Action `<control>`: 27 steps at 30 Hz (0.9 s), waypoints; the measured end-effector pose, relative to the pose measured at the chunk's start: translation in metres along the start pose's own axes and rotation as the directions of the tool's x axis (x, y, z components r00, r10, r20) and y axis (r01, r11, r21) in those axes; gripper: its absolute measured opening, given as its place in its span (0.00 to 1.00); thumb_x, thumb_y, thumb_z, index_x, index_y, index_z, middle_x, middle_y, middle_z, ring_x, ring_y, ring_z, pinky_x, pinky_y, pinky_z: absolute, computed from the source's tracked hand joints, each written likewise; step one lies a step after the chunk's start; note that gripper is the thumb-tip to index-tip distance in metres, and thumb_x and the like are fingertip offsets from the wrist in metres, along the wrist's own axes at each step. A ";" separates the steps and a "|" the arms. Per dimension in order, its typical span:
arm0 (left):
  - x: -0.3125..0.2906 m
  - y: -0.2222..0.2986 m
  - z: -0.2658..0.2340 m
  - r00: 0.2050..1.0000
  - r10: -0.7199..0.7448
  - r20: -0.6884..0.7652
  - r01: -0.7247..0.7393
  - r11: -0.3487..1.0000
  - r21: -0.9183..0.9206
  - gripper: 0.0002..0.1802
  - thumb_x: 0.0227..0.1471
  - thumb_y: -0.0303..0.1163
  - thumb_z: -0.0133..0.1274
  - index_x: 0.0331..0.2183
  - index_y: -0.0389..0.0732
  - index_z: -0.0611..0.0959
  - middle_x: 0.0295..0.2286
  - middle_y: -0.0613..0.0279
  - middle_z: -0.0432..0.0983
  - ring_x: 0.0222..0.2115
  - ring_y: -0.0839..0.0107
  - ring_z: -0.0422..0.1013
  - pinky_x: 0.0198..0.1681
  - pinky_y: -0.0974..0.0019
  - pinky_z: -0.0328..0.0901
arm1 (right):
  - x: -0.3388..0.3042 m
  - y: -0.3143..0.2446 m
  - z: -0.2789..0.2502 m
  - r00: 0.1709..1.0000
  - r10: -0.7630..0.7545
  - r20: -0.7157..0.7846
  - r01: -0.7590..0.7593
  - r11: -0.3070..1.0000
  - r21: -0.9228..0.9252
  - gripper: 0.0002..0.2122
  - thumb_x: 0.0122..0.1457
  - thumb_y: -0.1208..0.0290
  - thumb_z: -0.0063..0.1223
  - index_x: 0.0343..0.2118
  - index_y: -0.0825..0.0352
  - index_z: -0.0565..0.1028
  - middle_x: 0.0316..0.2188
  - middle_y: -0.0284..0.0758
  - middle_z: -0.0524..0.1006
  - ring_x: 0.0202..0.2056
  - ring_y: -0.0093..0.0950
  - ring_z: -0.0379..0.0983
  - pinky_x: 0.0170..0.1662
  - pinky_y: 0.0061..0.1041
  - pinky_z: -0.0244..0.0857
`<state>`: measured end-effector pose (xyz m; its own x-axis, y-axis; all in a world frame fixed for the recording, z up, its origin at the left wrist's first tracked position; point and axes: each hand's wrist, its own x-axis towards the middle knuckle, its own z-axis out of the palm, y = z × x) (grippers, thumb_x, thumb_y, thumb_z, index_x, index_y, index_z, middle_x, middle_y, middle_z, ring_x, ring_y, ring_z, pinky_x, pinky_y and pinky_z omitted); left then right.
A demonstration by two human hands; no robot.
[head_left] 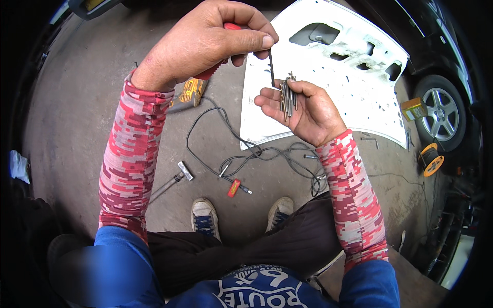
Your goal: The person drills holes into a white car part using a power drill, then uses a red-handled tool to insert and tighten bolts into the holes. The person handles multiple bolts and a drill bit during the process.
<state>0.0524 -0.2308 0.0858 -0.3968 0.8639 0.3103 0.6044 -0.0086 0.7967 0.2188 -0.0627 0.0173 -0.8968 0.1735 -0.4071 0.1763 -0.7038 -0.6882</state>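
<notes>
My left hand point(218, 38) is raised at upper center, thumb and fingers pinching a dark drill bit point(271, 66) that hangs point down. A red object point(209, 71) with a ridged edge is also tucked in that hand; its shape is mostly covered by the fingers. Lower and to the right, my right hand point(308, 110) is turned palm up. Several loose drill bits point(288, 97), some silver and some brassy, lie across its fingers with the thumb resting against them. The hanging bit's lower end is close to the right fingertips; whether they touch I cannot tell.
A white car body panel point(328, 97) with cutouts lies beyond my hands. On the concrete are a yellow power tool point(191, 94), a looped grey cable point(231, 134), a hammer point(184, 172) and a red-bodied piece point(234, 188). An orange spool point(433, 163) and yellow box point(414, 109) sit near a car wheel point(440, 113).
</notes>
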 end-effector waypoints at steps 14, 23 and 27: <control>0.006 -0.011 0.023 0.962 -0.246 0.115 0.256 0.963 -0.080 0.14 0.56 0.38 0.63 0.31 0.36 0.84 0.22 0.69 0.76 0.21 0.83 0.68 0.24 0.75 0.64 | 0.002 0.004 -0.003 0.958 0.063 0.279 -0.095 0.990 0.102 0.20 0.67 0.70 0.35 0.55 0.81 0.64 0.50 0.57 0.74 0.49 0.51 0.76 0.51 0.42 0.76; 0.005 -0.005 0.024 0.924 -0.373 0.084 0.370 0.928 0.046 0.18 0.57 0.40 0.61 0.25 0.35 0.82 0.15 0.70 0.69 0.17 0.82 0.63 0.20 0.71 0.59 | 0.001 0.006 -0.005 0.948 0.087 0.306 -0.122 0.988 0.097 0.25 0.66 0.68 0.37 0.62 0.81 0.57 0.57 0.57 0.69 0.55 0.57 0.71 0.55 0.44 0.75; 0.006 -0.004 0.027 0.901 -0.417 0.118 0.419 0.908 0.011 0.17 0.57 0.39 0.61 0.26 0.35 0.83 0.15 0.69 0.71 0.16 0.82 0.64 0.18 0.71 0.59 | 0.005 0.010 -0.005 0.933 0.117 0.340 -0.163 0.981 0.108 0.26 0.66 0.68 0.37 0.62 0.81 0.56 0.57 0.56 0.69 0.56 0.57 0.70 0.57 0.46 0.73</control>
<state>0.0660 -0.2121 0.0705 -0.5283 0.8415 -0.1135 0.3907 0.3595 0.8474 0.2181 -0.0657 0.0058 -0.9541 -0.1552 -0.2563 0.2750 -0.7932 -0.5434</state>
